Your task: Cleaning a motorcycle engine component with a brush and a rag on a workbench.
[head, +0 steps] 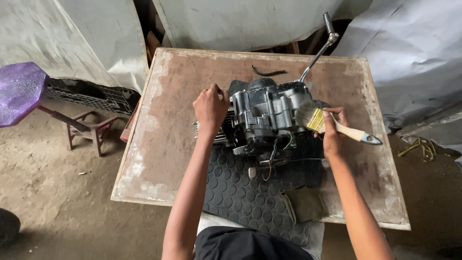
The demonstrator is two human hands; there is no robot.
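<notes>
- Dark grey cast metal makes up the small engine, which sits near the middle of the worn wooden table, resting on a black rubber mat patterned with raised circles.
- The left hand is curled closed against the engine's left side, at the finned cylinder end; exactly what the fingers clasp there is hidden.
- The right hand is closed around the pale wooden handle of a paintbrush, whose yellow-banded bristle head touches the engine's right side.
- A bent metal kick lever rises from the engine's far side, tilting toward the table's back edge.
- Thin wires hang from the engine's near face onto the mat.
- A folded olive cloth lies on the mat near the table's front edge.
- A curved black strip lies on the table behind the engine.
- A purple-topped stool and a small wooden stool stand on the dirt floor to the left, well apart from the table.
</notes>
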